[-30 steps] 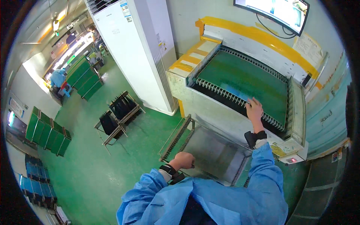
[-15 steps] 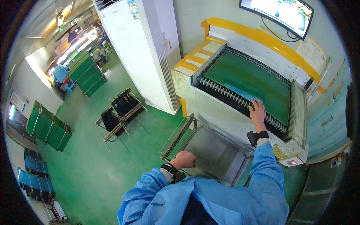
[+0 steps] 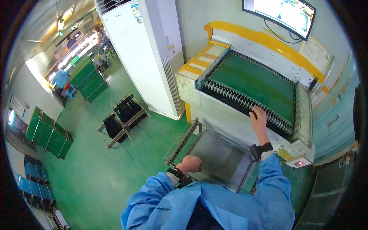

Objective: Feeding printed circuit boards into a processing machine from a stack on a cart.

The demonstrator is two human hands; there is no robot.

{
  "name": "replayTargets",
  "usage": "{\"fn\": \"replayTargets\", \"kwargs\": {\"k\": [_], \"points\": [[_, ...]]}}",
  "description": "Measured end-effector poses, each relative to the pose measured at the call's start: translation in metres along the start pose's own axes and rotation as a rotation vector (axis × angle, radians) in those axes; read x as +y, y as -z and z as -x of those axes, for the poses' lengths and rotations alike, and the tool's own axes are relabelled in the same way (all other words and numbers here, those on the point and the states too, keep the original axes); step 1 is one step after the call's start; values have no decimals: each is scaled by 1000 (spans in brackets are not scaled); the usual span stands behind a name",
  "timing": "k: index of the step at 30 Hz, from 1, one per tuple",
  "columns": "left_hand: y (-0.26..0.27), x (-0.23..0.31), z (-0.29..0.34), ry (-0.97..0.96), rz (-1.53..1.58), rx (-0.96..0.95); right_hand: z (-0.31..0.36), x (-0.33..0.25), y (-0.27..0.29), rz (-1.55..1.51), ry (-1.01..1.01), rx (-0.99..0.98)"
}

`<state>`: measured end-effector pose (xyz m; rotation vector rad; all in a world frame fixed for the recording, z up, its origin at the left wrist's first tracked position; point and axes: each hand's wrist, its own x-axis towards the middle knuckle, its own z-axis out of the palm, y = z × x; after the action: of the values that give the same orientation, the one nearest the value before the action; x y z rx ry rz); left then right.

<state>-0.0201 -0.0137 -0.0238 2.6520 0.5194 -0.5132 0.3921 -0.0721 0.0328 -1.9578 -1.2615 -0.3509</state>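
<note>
A flat green panel (image 3: 255,86) lies on the rollers of a pale machine with yellow tape (image 3: 230,109) in front of me. My right hand (image 3: 259,119) hovers over the machine's near row of ring rollers (image 3: 234,96), fingers loosely bent and apart, just short of the panel's near edge. Lower down stands a metal rack with toothed rails (image 3: 183,142), holding a grey, dull sheet (image 3: 226,157). At the sheet's left side my left hand (image 3: 190,164) is closed in a fist; its fingertips are turned away, so what they grip is hidden.
To the left stands a tall white cabinet unit (image 3: 142,50). On the green floor are two small racks of dark sheets (image 3: 119,119) and stacks of green panels (image 3: 49,134). A screen (image 3: 281,15) hangs above the machine. Distant people sit at a lit bench (image 3: 76,53).
My right hand has drawn back toward me from the green panel's near edge to the front rollers. My left hand stays in a fist at the rack.
</note>
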Motion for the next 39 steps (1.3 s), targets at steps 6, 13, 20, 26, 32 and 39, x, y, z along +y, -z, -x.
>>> {"fn": "replayTargets", "kwargs": {"k": [6,13,20,26,32,39], "points": [[-9,-4,-8,-17,18,44,80,-51,5,-200,-37,-162],[-2,-2,-15,-30,-28,31,157,-130,27,-398,-109,-881],[-4,-5,-16,-47,-17,43,230,-131,-3,-301,-46,-1206],[0,-2,-7,-52,-23,40,247,-145,-8,-137,-129,-1231],[-14,-8,-11,-69,-58,37,254,-145,-15,-115,-185,-1226],[-5,-4,-7,-65,-17,50,254,-140,-19,-97,-209,-1238]]}}
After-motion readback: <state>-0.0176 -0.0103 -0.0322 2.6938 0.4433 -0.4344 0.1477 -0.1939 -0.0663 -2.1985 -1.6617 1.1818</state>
